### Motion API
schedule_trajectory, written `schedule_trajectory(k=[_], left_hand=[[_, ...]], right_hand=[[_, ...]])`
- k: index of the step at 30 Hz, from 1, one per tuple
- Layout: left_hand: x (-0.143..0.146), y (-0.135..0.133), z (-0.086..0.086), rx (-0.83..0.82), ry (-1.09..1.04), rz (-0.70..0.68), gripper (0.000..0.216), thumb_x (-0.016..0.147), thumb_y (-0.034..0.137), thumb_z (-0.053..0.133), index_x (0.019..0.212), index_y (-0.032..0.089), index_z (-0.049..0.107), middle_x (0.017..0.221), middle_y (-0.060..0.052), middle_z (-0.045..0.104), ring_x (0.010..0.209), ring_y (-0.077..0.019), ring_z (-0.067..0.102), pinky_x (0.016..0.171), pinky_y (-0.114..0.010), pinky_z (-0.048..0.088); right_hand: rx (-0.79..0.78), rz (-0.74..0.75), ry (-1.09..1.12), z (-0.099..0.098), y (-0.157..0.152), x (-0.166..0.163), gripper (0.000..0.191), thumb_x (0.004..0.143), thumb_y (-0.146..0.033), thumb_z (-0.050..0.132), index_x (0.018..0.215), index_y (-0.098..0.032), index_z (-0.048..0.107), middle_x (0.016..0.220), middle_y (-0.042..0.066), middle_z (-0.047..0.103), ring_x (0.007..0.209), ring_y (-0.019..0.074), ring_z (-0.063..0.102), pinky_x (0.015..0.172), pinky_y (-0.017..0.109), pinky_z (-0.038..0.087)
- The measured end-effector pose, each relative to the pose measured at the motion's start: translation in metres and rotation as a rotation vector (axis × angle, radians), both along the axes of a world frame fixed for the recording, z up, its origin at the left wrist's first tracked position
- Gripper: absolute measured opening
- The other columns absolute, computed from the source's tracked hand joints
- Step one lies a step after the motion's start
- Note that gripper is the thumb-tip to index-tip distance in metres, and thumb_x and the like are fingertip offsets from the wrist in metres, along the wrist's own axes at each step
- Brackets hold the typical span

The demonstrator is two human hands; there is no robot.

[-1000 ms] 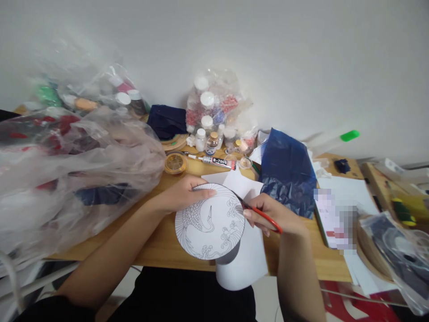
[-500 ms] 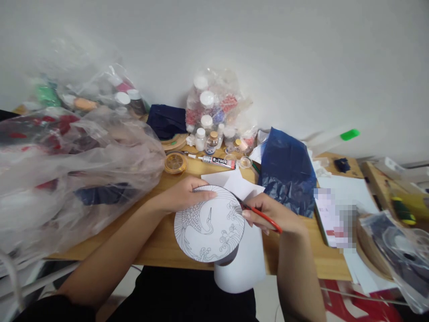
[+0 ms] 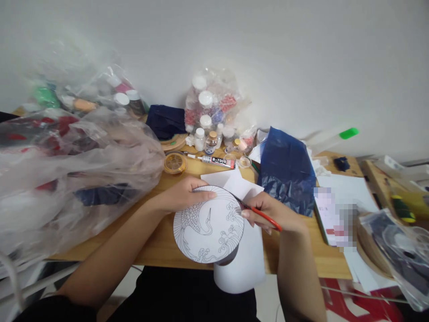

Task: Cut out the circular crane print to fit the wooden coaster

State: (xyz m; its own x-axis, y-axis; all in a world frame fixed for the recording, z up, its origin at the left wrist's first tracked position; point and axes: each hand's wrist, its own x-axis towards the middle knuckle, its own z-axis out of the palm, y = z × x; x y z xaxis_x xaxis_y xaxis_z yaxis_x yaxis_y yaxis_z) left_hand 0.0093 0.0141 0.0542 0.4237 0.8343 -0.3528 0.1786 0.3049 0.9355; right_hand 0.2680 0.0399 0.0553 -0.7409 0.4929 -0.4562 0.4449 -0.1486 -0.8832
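A round paper (image 3: 208, 228) printed with a line drawing of a crane and waves is held over the table's front part. My left hand (image 3: 182, 194) pinches its upper left edge, thumb on top and fingers behind. In my right hand (image 3: 263, 210) is a pair of scissors (image 3: 266, 218) with red handles, their dark blades at the paper's upper right edge. The blade tips are partly hidden by the paper and hand. A curled white strip of paper (image 3: 239, 275) hangs below the disc past the table edge, and white scraps (image 3: 234, 183) lie behind it.
A big clear plastic bag (image 3: 127, 152) fills the table's left side. Behind my hands are a glue tube (image 3: 217, 161), a wire spool (image 3: 174, 163) and several small bottles (image 3: 211, 143). Right of them lie a blue plastic bag (image 3: 288, 170), a phone (image 3: 325, 217) and a wooden hoop (image 3: 368, 250).
Almost nothing differs. The view has shifted very slightly, and both hands keep their hold on the paper and scissors.
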Motion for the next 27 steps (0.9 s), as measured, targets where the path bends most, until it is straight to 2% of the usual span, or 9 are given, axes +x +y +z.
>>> schedule_trajectory(k=[9,16,27], left_hand=[[0.0001,0.0002,-0.0028,-0.002,-0.006,-0.047,0.029,0.076,0.042,0.064,0.070,0.013,0.065,0.063,0.000,0.061,0.056,-0.0122,0.051,0.049,-0.022,0.038],[0.0007,0.0002,-0.0034,0.005,-0.003,-0.045,0.030,0.077,0.042,0.063,0.071,0.012,0.064,0.064,0.000,0.060,0.057,-0.0115,0.051,0.049,-0.021,0.038],[0.0000,-0.0002,-0.0044,-0.008,-0.029,-0.048,0.030,0.076,0.042,0.064,0.071,0.013,0.066,0.065,-0.001,0.063,0.057,-0.0128,0.053,0.048,-0.022,0.041]], right_hand=[[-0.010,0.029,-0.002,0.0003,0.0004,-0.0026,0.047,0.081,-0.054,0.060,0.057,-0.014,0.054,0.037,-0.007,0.041,0.029,0.0035,0.038,0.028,0.013,0.025],[-0.010,0.026,0.002,-0.0007,-0.0003,-0.0034,0.044,0.084,-0.050,0.058,0.059,-0.014,0.054,0.035,-0.008,0.041,0.029,0.0035,0.036,0.030,0.014,0.028],[-0.011,0.024,-0.030,-0.0013,0.0010,-0.0014,0.046,0.082,-0.052,0.059,0.057,-0.014,0.053,0.039,-0.008,0.039,0.029,0.0031,0.035,0.028,0.014,0.024]])
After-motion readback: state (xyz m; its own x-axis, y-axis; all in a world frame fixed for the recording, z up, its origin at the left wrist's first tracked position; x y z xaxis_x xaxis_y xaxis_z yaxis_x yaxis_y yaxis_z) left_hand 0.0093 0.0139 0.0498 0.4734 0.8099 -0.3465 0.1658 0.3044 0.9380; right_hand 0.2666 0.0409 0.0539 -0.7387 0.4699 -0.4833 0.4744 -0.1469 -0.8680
